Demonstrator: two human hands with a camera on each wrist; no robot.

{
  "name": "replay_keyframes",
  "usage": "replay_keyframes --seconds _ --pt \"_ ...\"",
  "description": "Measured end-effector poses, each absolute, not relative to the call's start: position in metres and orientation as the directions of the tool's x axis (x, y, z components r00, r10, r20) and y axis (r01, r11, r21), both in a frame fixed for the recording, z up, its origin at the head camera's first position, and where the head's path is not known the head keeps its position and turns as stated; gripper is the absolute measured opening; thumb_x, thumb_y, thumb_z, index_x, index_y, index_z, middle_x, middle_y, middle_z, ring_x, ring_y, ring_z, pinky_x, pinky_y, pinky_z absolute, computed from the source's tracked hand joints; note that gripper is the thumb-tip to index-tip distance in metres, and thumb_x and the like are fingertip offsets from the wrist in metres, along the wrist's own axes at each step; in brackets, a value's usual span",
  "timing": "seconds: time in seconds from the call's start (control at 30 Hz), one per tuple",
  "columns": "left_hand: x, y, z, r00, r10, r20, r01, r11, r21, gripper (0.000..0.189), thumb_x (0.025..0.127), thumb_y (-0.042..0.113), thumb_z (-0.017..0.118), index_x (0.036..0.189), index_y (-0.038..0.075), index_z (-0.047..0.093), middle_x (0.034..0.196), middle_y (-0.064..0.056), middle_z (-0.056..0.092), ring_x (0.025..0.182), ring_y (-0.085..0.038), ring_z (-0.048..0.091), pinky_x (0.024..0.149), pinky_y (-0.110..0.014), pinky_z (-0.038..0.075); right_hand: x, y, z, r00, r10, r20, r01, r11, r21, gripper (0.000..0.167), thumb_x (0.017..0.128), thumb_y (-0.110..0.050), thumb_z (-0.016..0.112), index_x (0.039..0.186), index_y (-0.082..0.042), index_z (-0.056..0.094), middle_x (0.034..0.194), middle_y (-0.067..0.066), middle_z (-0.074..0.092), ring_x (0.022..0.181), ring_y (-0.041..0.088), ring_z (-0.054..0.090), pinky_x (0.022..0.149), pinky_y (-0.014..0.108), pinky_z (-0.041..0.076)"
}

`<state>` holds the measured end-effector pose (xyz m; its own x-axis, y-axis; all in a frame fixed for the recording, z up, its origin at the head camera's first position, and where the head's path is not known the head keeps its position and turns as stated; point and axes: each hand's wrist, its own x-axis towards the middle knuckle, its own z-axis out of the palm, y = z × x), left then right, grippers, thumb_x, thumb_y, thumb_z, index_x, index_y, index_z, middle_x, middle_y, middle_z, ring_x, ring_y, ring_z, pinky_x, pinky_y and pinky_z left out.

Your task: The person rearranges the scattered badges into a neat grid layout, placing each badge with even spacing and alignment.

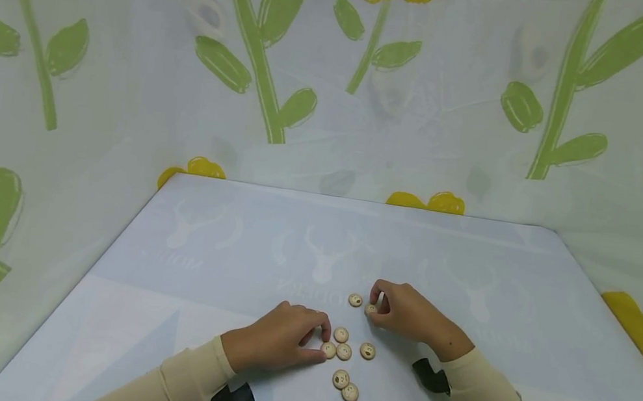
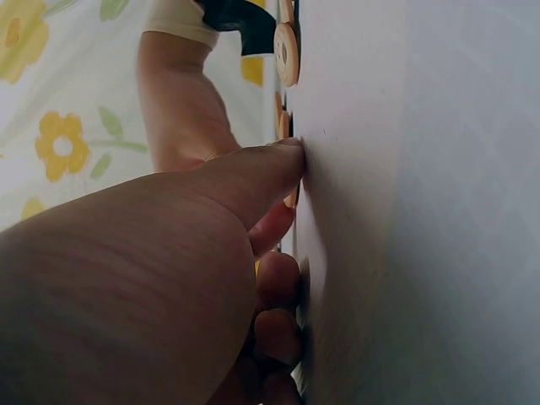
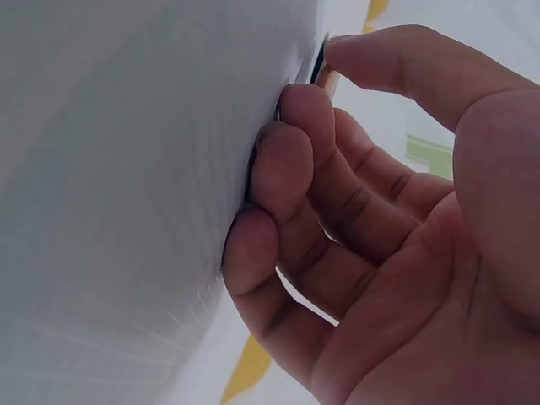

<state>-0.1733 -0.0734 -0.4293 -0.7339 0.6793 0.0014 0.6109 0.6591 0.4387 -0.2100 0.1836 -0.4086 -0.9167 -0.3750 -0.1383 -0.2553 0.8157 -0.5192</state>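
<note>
My left hand (image 1: pixel 277 338) pinches a small round wooden disc (image 1: pixel 328 350) between thumb and index finger, low over the table. Against it lies another disc (image 1: pixel 343 352), with a further disc (image 1: pixel 341 334) just above. Farther forward, my right hand (image 1: pixel 408 313) has its thumb and index finger at the edges of a disc (image 1: pixel 371 309). To its left is a disc (image 1: pixel 355 300) with a dark mark. In the right wrist view the other fingers (image 3: pixel 283 173) bend down against the tabletop, and only a sliver of the disc (image 3: pixel 327 80) shows by the thumb.
One marked disc (image 1: pixel 367 351) lies apart between the hands. Nearer the body, a disc (image 1: pixel 340 379) overlaps a second disc (image 1: pixel 350 393). Black wrist devices (image 1: pixel 232 400) hang below both sleeves. The pale table (image 1: pixel 271 228) ends at a flower-print curtain (image 1: pixel 423 133).
</note>
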Motion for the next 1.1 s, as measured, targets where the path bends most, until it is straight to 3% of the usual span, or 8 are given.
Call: replay_keyframes --seconds 1.1 --pt "-0.1737 -0.0723 -0.4307 -0.738 0.675 0.007 0.605 0.657 0.450 0.020 0.088 0.042 0.075 0.099 0.030 0.063 0.063 0.017 0.046 0.060 0.001 0.042 0.068 -0.025 0.033 -0.2118 0.1858 -0.4104 -0.924 -0.360 -0.127 -0.242 0.809 -0.535 0.015 0.090 -0.012 0.071 0.097 -0.010 0.057 0.064 -0.002 0.056 0.059 0.010 0.049 0.055 0.025 0.041"
